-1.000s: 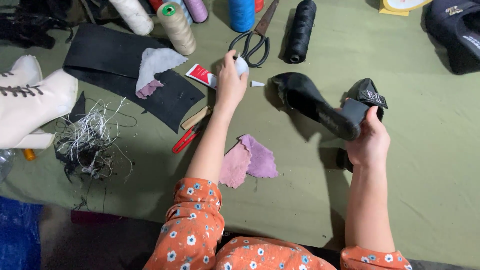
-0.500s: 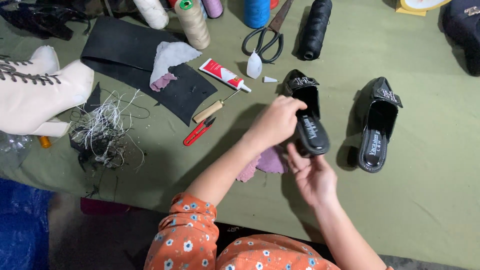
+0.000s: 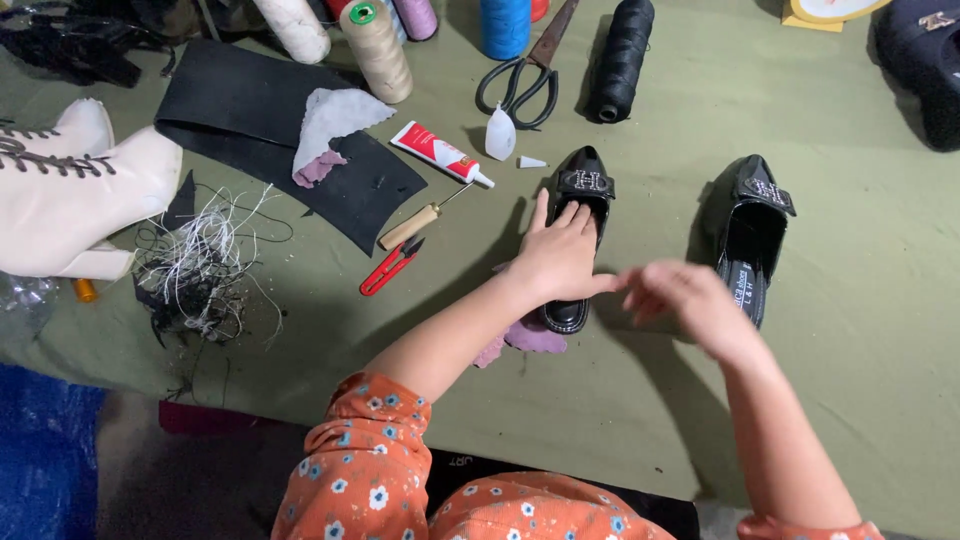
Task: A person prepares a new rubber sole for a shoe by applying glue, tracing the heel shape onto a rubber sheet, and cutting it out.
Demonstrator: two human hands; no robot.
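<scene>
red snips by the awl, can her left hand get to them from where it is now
Probably yes. The left hand lies flat on the near black shoe, and the red snips sit beside the forearm on open green cloth, nothing between.

This is a small shoe repair workshop. The worktop [image 3: 860,330] is covered with green cloth and carries cobbler tools. Beyond the left grip [image 3: 556,258] lie scissors [image 3: 525,75], big spools of thread [image 3: 380,45], a glue tube [image 3: 438,152] and an awl [image 3: 420,222]. To its left are red thread snips [image 3: 390,266], a black rubber sheet [image 3: 250,125], a heap of cut threads [image 3: 195,265] and a white boot [image 3: 75,200].
</scene>
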